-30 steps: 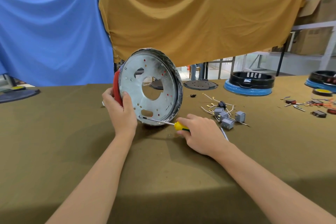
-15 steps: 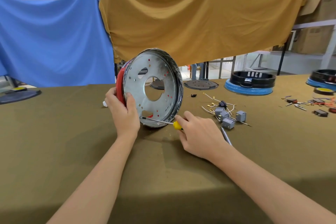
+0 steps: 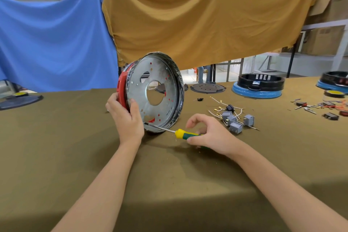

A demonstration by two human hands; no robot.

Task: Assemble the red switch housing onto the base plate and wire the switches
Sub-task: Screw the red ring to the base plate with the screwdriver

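The left hand (image 3: 126, 118) keeps its grip on the plate (image 3: 156, 92) and red housing (image 3: 121, 88), standing them on edge on the surface (image 3: 169, 184), now turned further to the right than a second ago. The right hand (image 3: 209, 134) has loosened its grip on the screwdriver (image 3: 185, 134): forefinger and thumb lifted and apart, lower fingers curled on the handle, the tip at a low hole. This looks like re-gripping mid-screw, so the housing is likely not yet fastened, and the grey switches (image 3: 234, 121) lie unwired just beyond
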